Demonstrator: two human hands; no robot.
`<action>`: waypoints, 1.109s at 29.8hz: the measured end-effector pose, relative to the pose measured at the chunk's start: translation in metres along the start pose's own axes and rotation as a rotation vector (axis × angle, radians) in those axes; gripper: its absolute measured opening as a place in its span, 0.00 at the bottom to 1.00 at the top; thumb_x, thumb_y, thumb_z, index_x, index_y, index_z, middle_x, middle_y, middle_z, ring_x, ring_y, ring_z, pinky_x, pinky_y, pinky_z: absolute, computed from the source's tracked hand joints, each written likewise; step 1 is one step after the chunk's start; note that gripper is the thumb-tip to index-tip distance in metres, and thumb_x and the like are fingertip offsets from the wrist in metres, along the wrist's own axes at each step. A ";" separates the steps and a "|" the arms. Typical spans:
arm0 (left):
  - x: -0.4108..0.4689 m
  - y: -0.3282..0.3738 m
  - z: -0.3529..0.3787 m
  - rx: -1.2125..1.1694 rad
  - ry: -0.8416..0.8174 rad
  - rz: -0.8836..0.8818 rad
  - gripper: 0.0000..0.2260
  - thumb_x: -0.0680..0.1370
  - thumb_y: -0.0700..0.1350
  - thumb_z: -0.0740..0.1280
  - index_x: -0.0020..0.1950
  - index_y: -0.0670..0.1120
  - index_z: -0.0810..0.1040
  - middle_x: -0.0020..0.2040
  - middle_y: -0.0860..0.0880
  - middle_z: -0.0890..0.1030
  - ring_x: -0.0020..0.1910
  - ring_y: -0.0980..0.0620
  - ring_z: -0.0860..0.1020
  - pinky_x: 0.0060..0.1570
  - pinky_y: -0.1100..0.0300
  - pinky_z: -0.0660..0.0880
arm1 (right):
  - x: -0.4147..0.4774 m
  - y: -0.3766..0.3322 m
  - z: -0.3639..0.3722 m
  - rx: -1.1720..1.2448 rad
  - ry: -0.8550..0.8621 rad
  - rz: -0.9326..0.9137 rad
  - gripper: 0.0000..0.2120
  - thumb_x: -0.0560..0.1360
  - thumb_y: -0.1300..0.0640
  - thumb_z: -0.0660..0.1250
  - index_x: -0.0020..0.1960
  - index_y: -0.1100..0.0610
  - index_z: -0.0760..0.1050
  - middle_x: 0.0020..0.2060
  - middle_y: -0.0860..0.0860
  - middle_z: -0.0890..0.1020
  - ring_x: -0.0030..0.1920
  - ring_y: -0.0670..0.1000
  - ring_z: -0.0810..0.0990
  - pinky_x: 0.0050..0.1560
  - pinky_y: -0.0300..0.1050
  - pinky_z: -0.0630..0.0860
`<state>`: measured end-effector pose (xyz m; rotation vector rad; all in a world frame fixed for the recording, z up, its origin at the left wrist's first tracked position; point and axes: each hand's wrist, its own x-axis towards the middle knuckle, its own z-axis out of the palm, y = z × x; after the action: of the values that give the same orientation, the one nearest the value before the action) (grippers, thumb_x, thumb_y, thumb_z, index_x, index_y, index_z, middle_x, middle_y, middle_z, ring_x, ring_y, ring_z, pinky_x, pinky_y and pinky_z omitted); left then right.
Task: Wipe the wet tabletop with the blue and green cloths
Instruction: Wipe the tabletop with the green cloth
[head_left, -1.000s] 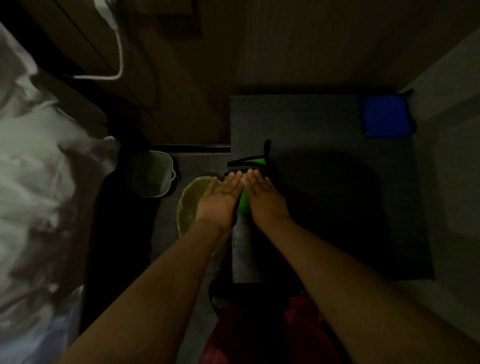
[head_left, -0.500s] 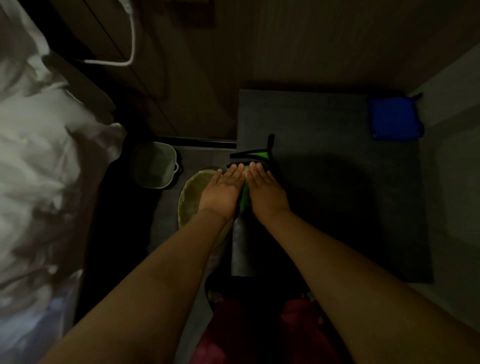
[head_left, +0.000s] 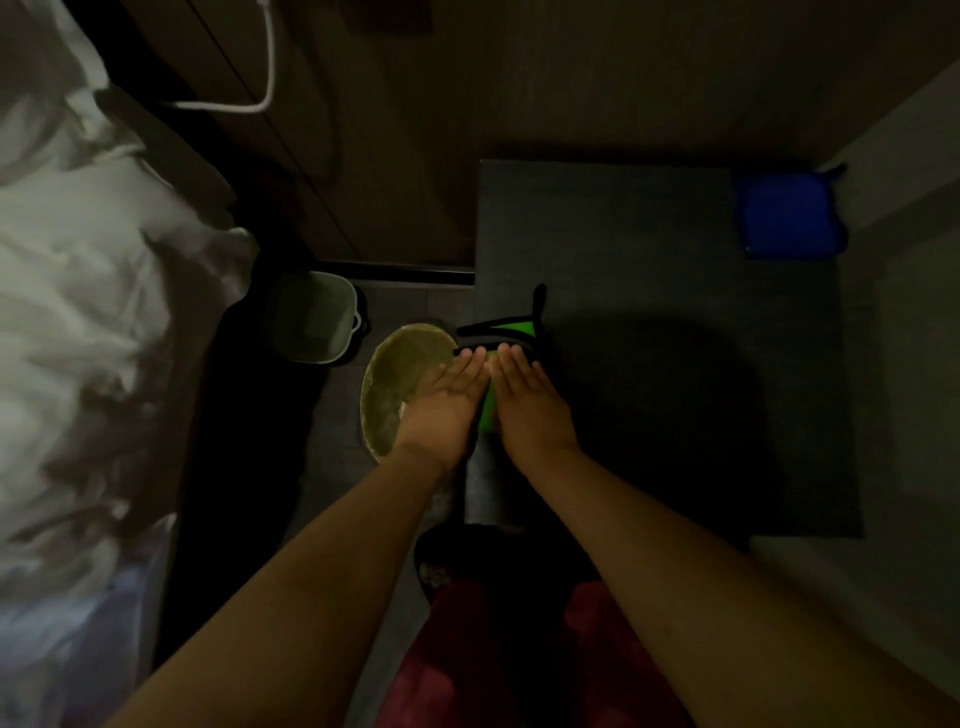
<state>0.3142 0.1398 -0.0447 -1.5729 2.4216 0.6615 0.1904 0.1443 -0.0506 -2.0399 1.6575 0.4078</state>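
The dark grey tabletop (head_left: 649, 249) fills the middle right. A green cloth (head_left: 517, 328) with black trim lies at the table's left edge. My left hand (head_left: 447, 405) and my right hand (head_left: 530, 405) lie flat side by side on it, palms down and fingers straight, covering most of it. My left hand partly overhangs the table edge. A pale streak (head_left: 483, 488) shows on the table just behind my wrists. The blue cloth (head_left: 787, 215) lies folded at the table's far right corner, well away from both hands.
A round yellowish bowl (head_left: 400, 374) sits on the floor just left of the table edge, under my left hand. A small grey bin (head_left: 311, 317) stands beyond it. White bedding (head_left: 78, 312) fills the left side. A wall borders the table on the right.
Both hands and the green cloth under them have slid slightly toward me along the table's left edge. The view has shifted a little. The blue cloth has not moved.
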 end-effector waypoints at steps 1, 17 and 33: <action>-0.004 0.001 0.002 -0.003 -0.002 0.002 0.29 0.79 0.40 0.56 0.77 0.45 0.47 0.79 0.47 0.46 0.77 0.51 0.46 0.74 0.58 0.44 | -0.004 -0.001 0.003 -0.006 -0.011 0.006 0.27 0.81 0.62 0.46 0.77 0.60 0.40 0.78 0.55 0.42 0.77 0.52 0.40 0.77 0.47 0.41; -0.042 0.014 0.018 -0.088 0.035 0.050 0.27 0.77 0.35 0.60 0.75 0.41 0.57 0.77 0.42 0.55 0.76 0.44 0.54 0.69 0.60 0.41 | -0.040 -0.011 0.035 0.029 0.085 -0.023 0.25 0.77 0.65 0.48 0.74 0.65 0.59 0.75 0.57 0.61 0.75 0.54 0.59 0.74 0.47 0.55; -0.013 0.096 0.025 0.031 -0.022 0.025 0.28 0.79 0.39 0.57 0.77 0.42 0.49 0.78 0.44 0.48 0.77 0.49 0.47 0.74 0.59 0.43 | -0.061 0.068 0.039 -0.067 0.133 -0.011 0.29 0.55 0.60 0.79 0.56 0.62 0.81 0.57 0.55 0.83 0.57 0.53 0.82 0.55 0.47 0.78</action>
<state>0.2314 0.1950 -0.0363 -1.5179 2.4276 0.6395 0.1131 0.2055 -0.0644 -2.1664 1.7306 0.3342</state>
